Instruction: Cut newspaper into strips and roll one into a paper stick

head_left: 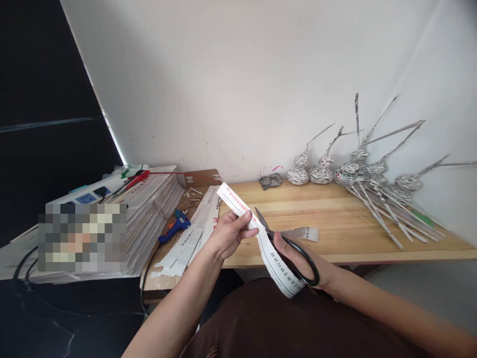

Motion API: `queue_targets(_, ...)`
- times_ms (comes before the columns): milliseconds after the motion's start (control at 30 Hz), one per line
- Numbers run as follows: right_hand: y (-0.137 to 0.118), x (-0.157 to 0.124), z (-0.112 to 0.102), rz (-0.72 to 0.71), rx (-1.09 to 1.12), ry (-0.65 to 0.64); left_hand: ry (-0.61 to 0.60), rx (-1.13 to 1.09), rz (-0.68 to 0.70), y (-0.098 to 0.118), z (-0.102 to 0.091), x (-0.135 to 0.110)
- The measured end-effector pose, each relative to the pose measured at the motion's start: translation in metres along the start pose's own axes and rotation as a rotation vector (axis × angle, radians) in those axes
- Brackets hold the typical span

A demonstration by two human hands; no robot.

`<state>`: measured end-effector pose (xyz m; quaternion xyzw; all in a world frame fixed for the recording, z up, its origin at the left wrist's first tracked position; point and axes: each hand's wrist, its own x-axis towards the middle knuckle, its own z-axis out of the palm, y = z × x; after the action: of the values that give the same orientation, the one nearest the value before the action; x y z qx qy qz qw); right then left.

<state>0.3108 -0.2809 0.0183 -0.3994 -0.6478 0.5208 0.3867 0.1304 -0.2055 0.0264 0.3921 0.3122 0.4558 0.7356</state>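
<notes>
- We hold a paper strip [265,247] in our left hand [236,229], thumb and fingers closed on it near its upper end.
- Our right hand [296,254] is curled around the handles of the scissors [272,235], thumb near the pivot; how far the blades stand apart we cannot tell.
- The strip is in the air in front of our body, above the table's [331,211] near edge; its printed upper end points up and away to the left, while its ragged lower part curls down below the right hand.
- The scissors' tip points up beside the strip, just right of the left fingers.
- Behind the scissors we see a scrap [309,233] lying on the wood.
- Left of our hands lie newspaper sheets [197,236], with a blue glue gun [176,227] beside them.
- Farther left stands a paper stack [149,219], bearing a power strip [87,195].
- Along the wall, to the right, we see woven gourds [298,175], with paper sticks [376,214] lying in front of some.
</notes>
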Motion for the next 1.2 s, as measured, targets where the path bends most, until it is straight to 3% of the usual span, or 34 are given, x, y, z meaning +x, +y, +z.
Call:
queue_targets(467, -0.009, -0.002, 0.001, 0.043, -0.005, -0.005, -0.025, -0.027, -0.025, -0.002, -0.002, 0.0)
queue_targets(933, 0.001, -0.002, -0.001, 0.048, -0.06, -0.01, -0.019, 0.031, -0.004, -0.001, -0.002, -0.003)
queue_targets(1200, 0.0, -0.007, -0.003, 0.272, -0.017, -0.071, -0.024, -0.027, 0.059, 0.014, -0.013, 0.005)
